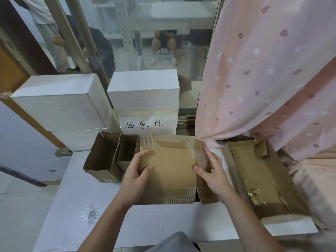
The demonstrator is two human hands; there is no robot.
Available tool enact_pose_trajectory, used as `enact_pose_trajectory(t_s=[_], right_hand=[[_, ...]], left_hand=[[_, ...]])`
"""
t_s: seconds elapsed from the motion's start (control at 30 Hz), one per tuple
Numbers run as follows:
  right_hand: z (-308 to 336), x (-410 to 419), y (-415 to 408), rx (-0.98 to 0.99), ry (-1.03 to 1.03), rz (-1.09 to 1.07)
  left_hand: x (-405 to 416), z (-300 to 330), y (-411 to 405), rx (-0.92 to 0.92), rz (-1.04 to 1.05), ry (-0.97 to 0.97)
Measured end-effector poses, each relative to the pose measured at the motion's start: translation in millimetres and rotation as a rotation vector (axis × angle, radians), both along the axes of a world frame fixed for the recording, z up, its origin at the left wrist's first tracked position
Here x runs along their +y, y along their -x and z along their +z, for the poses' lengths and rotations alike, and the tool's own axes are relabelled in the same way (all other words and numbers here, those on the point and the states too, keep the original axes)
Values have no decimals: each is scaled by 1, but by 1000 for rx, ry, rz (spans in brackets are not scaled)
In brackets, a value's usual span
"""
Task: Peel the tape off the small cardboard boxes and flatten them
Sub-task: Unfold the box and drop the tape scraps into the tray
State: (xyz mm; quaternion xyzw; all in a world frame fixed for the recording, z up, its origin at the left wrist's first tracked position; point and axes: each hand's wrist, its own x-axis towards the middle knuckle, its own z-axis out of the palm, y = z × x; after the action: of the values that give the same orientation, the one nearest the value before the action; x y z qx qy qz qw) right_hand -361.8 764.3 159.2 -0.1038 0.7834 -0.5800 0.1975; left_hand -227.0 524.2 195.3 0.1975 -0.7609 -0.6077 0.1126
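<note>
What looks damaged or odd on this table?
The flattened brown cardboard box under both hands has its outer paper torn off along the far and near edges, baring the ribbed corrugation. To its right, crumpled clear tape lies loose in the shallow open brown cardboard tray.

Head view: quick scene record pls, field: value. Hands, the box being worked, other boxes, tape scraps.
left hand: fingers spread on the left edge of the flattened box, thumb on top
right hand: fingers resting on the box's right side flap, no closed grip
flattened box: lying flat on the white table, torn corrugated strips at far and near edges
open small boxes: two, upright, left of the flattened box
open carton: on the right, holds crumpled tape
handwritten sign: behind the flattened box
</note>
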Motion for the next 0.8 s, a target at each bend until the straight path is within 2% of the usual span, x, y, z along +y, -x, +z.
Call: enact_pose_trajectory(t_s=[0.17, 0.37, 0.57, 0.7, 0.8], right_hand=[[-8, 2, 2, 33, 0, -16], [-8, 12, 9, -53, 43, 120], [-10, 13, 1, -84, -50, 217], [-18, 20, -14, -190, -175, 450], [-27, 22, -23, -205, -248, 499]], left_hand=[[-4, -2, 0, 6, 25, -76], [-6, -6, -3, -17, 106, -105], [-17, -16, -9, -172, -5, 57], [-29, -28, -21, -264, -41, 127], [-35, -42, -26, -406, -194, 182]])
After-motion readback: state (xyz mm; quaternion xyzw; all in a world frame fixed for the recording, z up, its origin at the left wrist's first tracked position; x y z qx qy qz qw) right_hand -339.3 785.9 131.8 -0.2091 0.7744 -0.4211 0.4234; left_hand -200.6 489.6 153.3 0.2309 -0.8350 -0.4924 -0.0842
